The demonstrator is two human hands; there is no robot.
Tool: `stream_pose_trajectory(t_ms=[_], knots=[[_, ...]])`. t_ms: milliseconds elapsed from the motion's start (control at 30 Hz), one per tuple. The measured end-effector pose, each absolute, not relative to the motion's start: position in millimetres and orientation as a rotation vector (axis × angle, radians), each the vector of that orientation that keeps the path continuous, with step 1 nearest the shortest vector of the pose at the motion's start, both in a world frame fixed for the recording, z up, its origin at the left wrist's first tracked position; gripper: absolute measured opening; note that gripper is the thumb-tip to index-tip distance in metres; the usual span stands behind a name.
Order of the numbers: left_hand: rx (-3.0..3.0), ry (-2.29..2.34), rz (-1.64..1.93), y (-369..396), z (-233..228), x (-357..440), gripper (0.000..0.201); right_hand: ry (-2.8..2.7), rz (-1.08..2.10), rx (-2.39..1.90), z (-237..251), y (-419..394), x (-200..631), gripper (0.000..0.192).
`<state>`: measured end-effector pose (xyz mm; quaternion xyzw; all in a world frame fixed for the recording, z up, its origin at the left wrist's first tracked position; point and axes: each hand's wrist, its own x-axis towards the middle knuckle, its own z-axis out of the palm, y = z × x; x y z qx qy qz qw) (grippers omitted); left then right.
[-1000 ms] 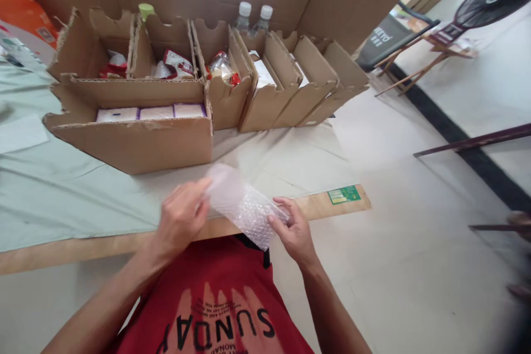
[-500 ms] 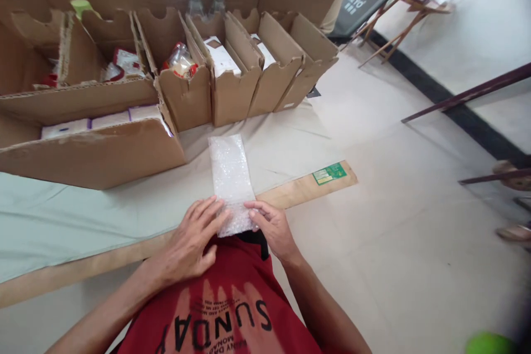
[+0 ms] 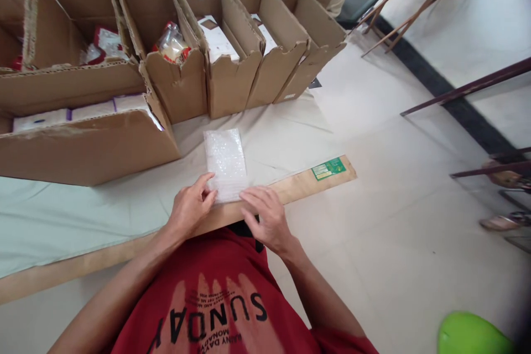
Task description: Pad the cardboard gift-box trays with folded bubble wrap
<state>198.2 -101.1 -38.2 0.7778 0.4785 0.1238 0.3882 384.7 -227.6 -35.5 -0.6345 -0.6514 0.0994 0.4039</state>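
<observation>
A flattened sheet of bubble wrap (image 3: 226, 156) lies on the pale cloth, its near end folded over in layers at the table's front edge. My left hand (image 3: 191, 203) is curled at the near left corner, with thumb and forefinger on the folded layers. At the near right corner, the fingertips of my right hand (image 3: 266, 215) rest on the fold; these fingers are stretched out and the thumb stands apart. Whether anything is inside the wrap cannot be made out.
Cardboard bins (image 3: 230, 86) stand in a row behind the wrap, holding packets and white boxes. A wide carton (image 3: 87, 149) is at the left. A wooden strip (image 3: 292, 188) runs along the table edge. A green rounded object (image 3: 473, 334) is at lower right.
The wrap's near end has been folded away from me, so the sheet is shorter. Both hands have shifted, the left one moving up to the near left corner. The view has tilted slightly.
</observation>
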Motion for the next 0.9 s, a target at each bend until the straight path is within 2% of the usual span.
stream_pose_trajectory(t_ms=[100, 167, 233, 333, 467, 567, 667, 767, 900], knots=[[2.120, 1.261, 0.383, -104.5, -41.9, 197.5, 0.043, -2.007, 0.117, -1.689, -38.7, -213.4, 390.0, 0.034], [2.290, 1.205, 0.568, -110.0, -43.9, 191.7, 0.039, -2.084, 0.073, -1.693, -42.4, -206.8, 392.8, 0.027], [2.483, 1.026, 0.746, -115.6, -44.7, 184.6, 0.036, -2.081, 0.037, -1.652, -45.3, -202.8, 394.5, 0.022], [2.626, 0.780, 0.808, -118.7, -45.3, 179.0, 0.026, -2.037, 0.068, -1.611, -46.2, -197.7, 395.3, 0.020], [2.496, 0.851, 0.835, -107.9, -50.9, 186.2, 0.020, -1.910, 0.111, -1.630, -41.9, -188.6, 396.5, 0.021], [2.443, 0.964, 0.847, -95.8, -56.6, 195.6, 0.020, -1.816, -0.024, -1.659, -37.8, -186.8, 399.0, 0.024], [2.461, 1.020, 0.862, -90.9, -58.3, 200.7, 0.021, -1.953, -0.085, -1.617, -39.1, -188.7, 402.3, 0.021], [2.550, 1.008, 0.909, -95.7, -54.4, 197.9, 0.027, -2.061, -0.046, -1.604, -45.6, -186.6, 405.7, 0.021], [2.648, 0.766, 0.873, -101.8, -48.4, 188.2, 0.032, -2.010, 0.134, -1.588, -49.5, -177.3, 409.9, 0.021]])
